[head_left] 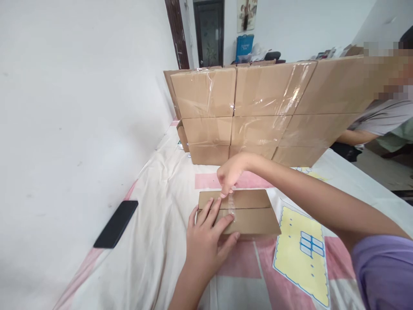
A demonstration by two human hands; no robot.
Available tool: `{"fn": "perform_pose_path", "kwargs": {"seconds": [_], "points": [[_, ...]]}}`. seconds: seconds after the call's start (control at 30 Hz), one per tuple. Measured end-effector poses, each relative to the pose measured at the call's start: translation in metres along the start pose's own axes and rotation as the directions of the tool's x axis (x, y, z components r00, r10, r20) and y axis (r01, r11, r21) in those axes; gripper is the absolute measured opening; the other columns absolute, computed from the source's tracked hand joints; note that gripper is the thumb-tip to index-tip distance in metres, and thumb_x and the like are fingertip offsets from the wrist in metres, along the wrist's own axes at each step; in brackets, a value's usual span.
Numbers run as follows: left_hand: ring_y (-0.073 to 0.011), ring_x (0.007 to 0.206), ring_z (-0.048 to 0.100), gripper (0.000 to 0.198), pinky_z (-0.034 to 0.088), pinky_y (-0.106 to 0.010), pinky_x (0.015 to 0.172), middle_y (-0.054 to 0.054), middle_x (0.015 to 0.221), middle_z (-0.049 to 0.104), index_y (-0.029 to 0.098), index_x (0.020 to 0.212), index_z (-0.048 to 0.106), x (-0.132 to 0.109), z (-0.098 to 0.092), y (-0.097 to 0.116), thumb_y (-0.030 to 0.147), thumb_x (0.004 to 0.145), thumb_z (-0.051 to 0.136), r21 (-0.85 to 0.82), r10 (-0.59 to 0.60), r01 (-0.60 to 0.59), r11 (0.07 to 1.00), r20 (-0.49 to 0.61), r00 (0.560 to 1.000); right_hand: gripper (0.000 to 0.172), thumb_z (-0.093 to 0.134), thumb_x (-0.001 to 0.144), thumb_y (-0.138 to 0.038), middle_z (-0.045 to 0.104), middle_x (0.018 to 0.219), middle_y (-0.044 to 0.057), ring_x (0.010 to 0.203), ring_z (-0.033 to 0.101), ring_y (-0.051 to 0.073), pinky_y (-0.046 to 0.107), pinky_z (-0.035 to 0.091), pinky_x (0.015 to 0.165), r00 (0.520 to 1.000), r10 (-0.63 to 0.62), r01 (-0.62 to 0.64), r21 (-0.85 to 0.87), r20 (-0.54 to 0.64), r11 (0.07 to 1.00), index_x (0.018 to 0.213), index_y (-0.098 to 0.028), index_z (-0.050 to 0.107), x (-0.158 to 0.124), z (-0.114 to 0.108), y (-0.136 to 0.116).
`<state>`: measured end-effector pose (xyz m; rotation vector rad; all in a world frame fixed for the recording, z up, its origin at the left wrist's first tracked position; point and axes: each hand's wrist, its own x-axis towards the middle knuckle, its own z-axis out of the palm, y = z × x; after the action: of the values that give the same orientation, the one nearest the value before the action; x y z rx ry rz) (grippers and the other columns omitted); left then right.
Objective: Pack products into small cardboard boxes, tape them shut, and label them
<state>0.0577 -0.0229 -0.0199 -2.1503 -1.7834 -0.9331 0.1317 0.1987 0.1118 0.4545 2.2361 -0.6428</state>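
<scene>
A small flat cardboard box [250,213] lies on the sheet-covered surface in front of me, its two top flaps closed. A strip of clear tape [231,206] crosses the flap seam near the box's left end. My left hand [208,241] lies flat on the box's left end, fingers spread and pressing the flaps down. My right hand [230,173] reaches in from the right. Its curled fingertips press on the far end of the tape at the box's back edge.
A wall of taped cardboard boxes [258,112] is stacked behind the small box. A black phone [116,224] lies on the sheet beside the white wall at left. Another person [383,120] sits at the far right. The bedsheet [300,254] has pink and yellow patches.
</scene>
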Motion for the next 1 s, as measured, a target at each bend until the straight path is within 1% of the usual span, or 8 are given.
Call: {"fn": "perform_pose_path", "kwargs": {"seconds": [0.1,0.23,0.33,0.43,0.6,0.77,0.9,1.0], "points": [[-0.0268,0.137,0.053,0.023,0.034,-0.052,0.108,-0.002,0.150,0.054,0.034,0.112,0.067,-0.001,0.001,0.000,0.046,0.096,0.055,-0.003,-0.002,0.002,1.000,-0.018,1.000,0.041,0.078,0.067,-0.055,0.062,0.062,0.001,0.058,0.054,0.015,0.029,0.036,0.058,0.999,0.030,-0.029,-0.041,0.039,0.999,0.070,-0.015,0.068,0.002,-0.004,-0.003],[-0.0265,0.137,0.053,0.023,0.035,-0.052,0.108,-0.002,0.149,0.055,0.034,0.112,0.068,-0.001,0.002,0.000,0.045,0.096,0.056,0.003,0.004,-0.004,1.000,-0.032,0.999,0.027,0.077,0.067,-0.040,0.063,0.065,0.000,0.052,0.049,0.011,0.027,0.034,0.053,0.992,-0.038,0.033,0.052,0.117,0.998,0.075,-0.016,0.067,0.008,-0.006,0.003],[-0.0262,0.137,0.053,0.022,0.035,-0.051,0.108,-0.003,0.149,0.055,0.034,0.111,0.068,-0.001,0.003,0.000,0.044,0.095,0.056,0.016,0.014,-0.014,1.000,-0.033,0.999,0.028,0.077,0.066,-0.032,0.062,0.062,-0.003,0.052,0.048,0.011,0.026,0.034,0.053,0.995,-0.059,0.048,0.121,0.084,0.991,0.088,-0.018,0.066,0.010,-0.006,0.010],[-0.0264,0.137,0.053,0.022,0.036,-0.052,0.107,-0.003,0.149,0.055,0.033,0.111,0.068,-0.002,0.003,0.000,0.044,0.096,0.055,0.022,0.017,-0.016,1.000,-0.039,0.999,0.029,0.076,0.066,-0.029,0.061,0.062,-0.005,0.053,0.047,0.011,0.026,0.034,0.054,0.993,-0.095,0.082,0.174,0.067,0.981,0.091,-0.020,0.064,0.011,-0.007,0.014],[-0.0261,0.137,0.053,0.022,0.036,-0.051,0.107,-0.003,0.149,0.056,0.033,0.110,0.067,-0.002,0.003,0.000,0.044,0.095,0.055,0.029,0.026,-0.025,0.999,-0.050,0.998,0.031,0.078,0.067,-0.031,0.061,0.065,-0.004,0.058,0.048,0.012,0.026,0.034,0.056,0.985,-0.163,0.146,0.227,0.056,0.963,0.090,-0.021,0.060,0.017,-0.004,0.023],[-0.0262,0.137,0.052,0.023,0.034,-0.051,0.108,-0.003,0.149,0.055,0.033,0.111,0.067,-0.002,0.002,0.000,0.044,0.095,0.055,0.034,0.026,-0.025,0.999,-0.035,0.999,0.047,0.087,0.063,-0.043,0.056,0.066,-0.006,0.060,0.048,0.012,0.025,0.037,0.055,0.985,-0.165,0.138,0.360,0.044,0.923,0.091,-0.022,0.056,0.031,0.008,0.050],[-0.0267,0.137,0.052,0.022,0.032,-0.050,0.108,-0.003,0.150,0.054,0.033,0.110,0.068,-0.002,0.002,-0.001,0.045,0.095,0.056,0.016,0.017,-0.017,1.000,-0.024,1.000,0.053,0.090,0.059,-0.052,0.050,0.065,-0.007,0.057,0.043,0.009,0.023,0.036,0.053,0.976,-0.216,0.195,0.533,-0.024,0.823,0.085,-0.021,0.056,0.043,0.029,0.080],[-0.0269,0.137,0.052,0.022,0.031,-0.049,0.109,-0.002,0.150,0.054,0.033,0.109,0.068,-0.002,0.003,0.000,0.045,0.095,0.056,0.010,0.008,-0.008,1.000,-0.025,1.000,0.058,0.087,0.058,-0.064,0.051,0.064,-0.007,0.056,0.046,0.010,0.023,0.039,0.053,0.989,-0.149,0.102,0.691,0.008,0.716,0.084,-0.021,0.058,0.052,0.056,0.096]]}}
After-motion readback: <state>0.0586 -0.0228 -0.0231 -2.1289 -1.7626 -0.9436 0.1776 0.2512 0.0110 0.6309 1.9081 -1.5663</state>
